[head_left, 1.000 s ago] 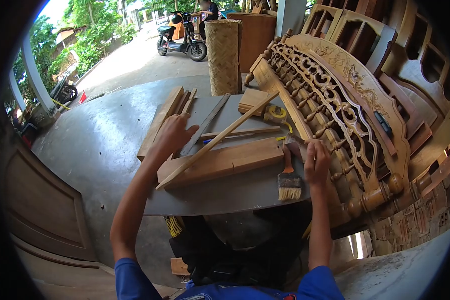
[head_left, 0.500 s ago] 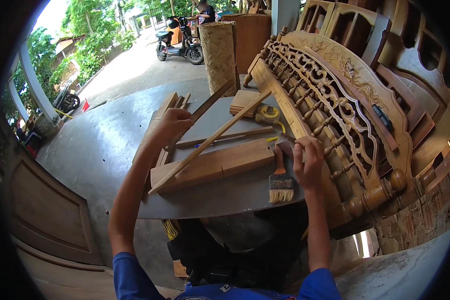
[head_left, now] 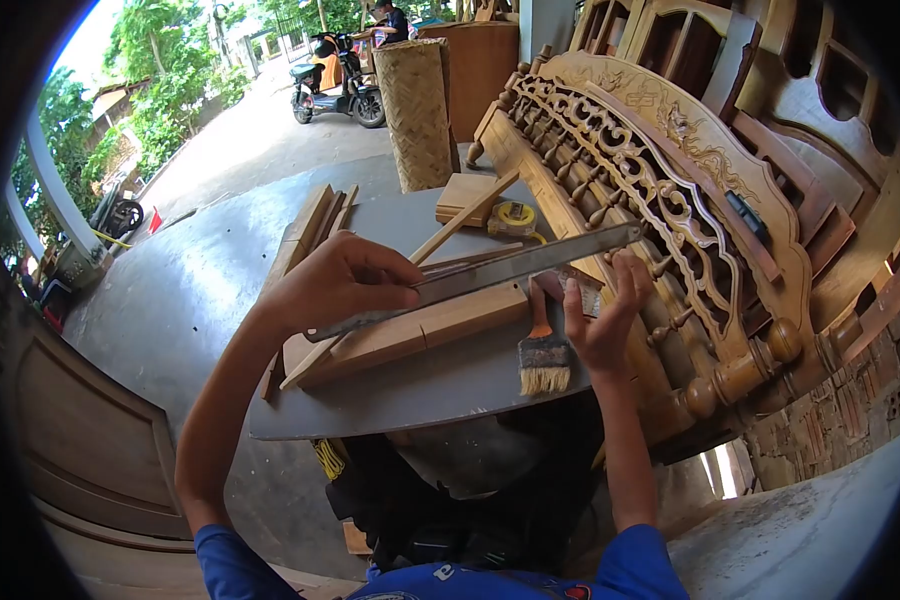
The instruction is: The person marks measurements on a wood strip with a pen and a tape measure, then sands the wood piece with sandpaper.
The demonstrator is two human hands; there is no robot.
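My left hand (head_left: 345, 285) pinches a long, flat metal ruler (head_left: 530, 262) slanting up to the right across the table. Close under the ruler's far end is my right hand (head_left: 610, 315), thumb and fingers apart with nothing in them. Below the ruler lies a thick wooden block (head_left: 420, 335) with a line across its side. A thin wooden strip (head_left: 460, 222) rests across the block at an angle. Beside my right hand lies a paintbrush (head_left: 543, 360) with pale bristles and an orange handle. A yellow tape measure (head_left: 511, 217) sits farther back.
The grey table (head_left: 400, 395) has a curved front edge. Several wood lengths (head_left: 305, 235) lie at its left, and a small wooden block (head_left: 465, 198) at its back. Carved wooden furniture (head_left: 640, 150) leans along the right. A woven roll (head_left: 417, 115) stands behind; farther off are a scooter (head_left: 340, 90) and a person (head_left: 394, 22).
My left hand has swung the ruler down from pointing away to lying across the table. My right hand's fingers have opened and risen towards its far end. The view has shifted slightly.
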